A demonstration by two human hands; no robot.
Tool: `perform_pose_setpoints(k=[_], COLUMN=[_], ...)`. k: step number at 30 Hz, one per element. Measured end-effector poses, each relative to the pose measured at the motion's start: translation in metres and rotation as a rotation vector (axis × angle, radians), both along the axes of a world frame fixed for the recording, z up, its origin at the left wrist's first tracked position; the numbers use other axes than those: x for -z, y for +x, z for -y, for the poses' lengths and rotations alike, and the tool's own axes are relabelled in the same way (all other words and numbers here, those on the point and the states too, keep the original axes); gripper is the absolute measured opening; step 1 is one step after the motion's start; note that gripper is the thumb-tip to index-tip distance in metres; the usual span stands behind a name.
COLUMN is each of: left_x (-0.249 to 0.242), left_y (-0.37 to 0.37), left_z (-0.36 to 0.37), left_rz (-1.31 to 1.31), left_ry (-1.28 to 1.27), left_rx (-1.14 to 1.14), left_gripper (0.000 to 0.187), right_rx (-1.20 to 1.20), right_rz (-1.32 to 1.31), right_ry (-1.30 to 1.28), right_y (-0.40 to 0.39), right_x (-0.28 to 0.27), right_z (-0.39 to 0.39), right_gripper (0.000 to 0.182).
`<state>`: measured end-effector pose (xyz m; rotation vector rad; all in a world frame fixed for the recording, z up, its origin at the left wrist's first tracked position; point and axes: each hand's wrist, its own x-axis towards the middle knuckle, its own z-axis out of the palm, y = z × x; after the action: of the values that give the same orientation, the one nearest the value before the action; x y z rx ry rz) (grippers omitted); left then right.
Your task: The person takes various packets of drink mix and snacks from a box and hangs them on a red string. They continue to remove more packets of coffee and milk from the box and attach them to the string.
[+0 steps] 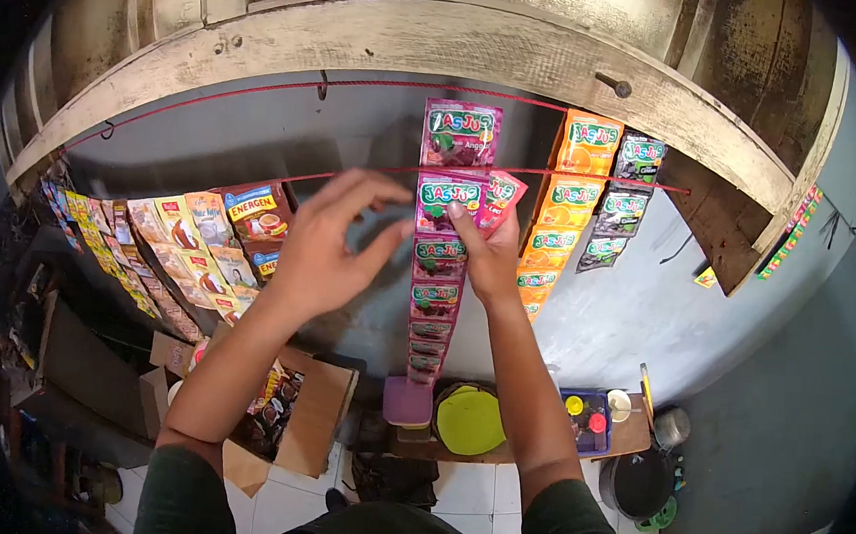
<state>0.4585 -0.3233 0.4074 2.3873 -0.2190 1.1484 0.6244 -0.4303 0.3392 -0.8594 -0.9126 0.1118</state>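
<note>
A long strip of purple JasJus drink sachets [439,251] hangs over a red string [355,170], one sachet showing above it. My right hand [493,262] is closed on the strip just below the string, its thumb pressed on a sachet's front. A pink JasJus sachet [504,191] pokes out behind the purple one, by the same hand; how far it extends is hidden. To the left, my left hand [336,241] is raised with curved fingers and the thumb apart, holding nothing, its fingertips close to the strip's left edge.
Orange sachets [562,217] and black sachets [620,216] hang at right, Energen packs [257,211] and other strips at left. A wooden beam [464,39] crosses overhead. Below are an open cardboard box [317,413], a purple container [408,402], a green lid [470,421] and a blue tray [589,447].
</note>
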Motion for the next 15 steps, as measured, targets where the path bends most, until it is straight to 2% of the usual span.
perform_pose_setpoints(k=[3, 4, 6, 10, 14, 15], left_x=[-0.016, -0.020, -0.028, -0.021, -0.026, -0.027], left_y=[0.016, 0.022, 0.030, 0.057, 0.065, 0.067], left_z=[-0.003, -0.004, -0.008, -0.018, -0.017, -0.017], left_rz=[0.262, 0.263, 0.056, 0.074, 0.102, 0.088], left_ry=[0.047, 0.047, -0.095, -0.257, -0.262, -0.377], left_rx=[-0.189, -0.193, -0.107, 0.105, 0.051, 0.054], left_gripper=[0.018, 0.018, 0.016, 0.015, 0.016, 0.016], right_rx=[-0.031, -0.042, -0.033, -0.022, -0.055, -0.071], right_rz=[0.017, 0.035, 0.043, 0.125, 0.117, 0.119], right_ry=[0.053, 0.090, 0.057, 0.054, 0.042, 0.052], right_y=[-0.001, -0.002, 0.005, 0.013, 0.015, 0.015], right_x=[-0.015, -0.020, -0.021, -0.027, -0.029, -0.028], right_z=[-0.003, -0.004, -0.005, -0.008, -0.007, -0.007], right_gripper=[0.034, 0.034, 0.034, 0.030, 0.032, 0.035])
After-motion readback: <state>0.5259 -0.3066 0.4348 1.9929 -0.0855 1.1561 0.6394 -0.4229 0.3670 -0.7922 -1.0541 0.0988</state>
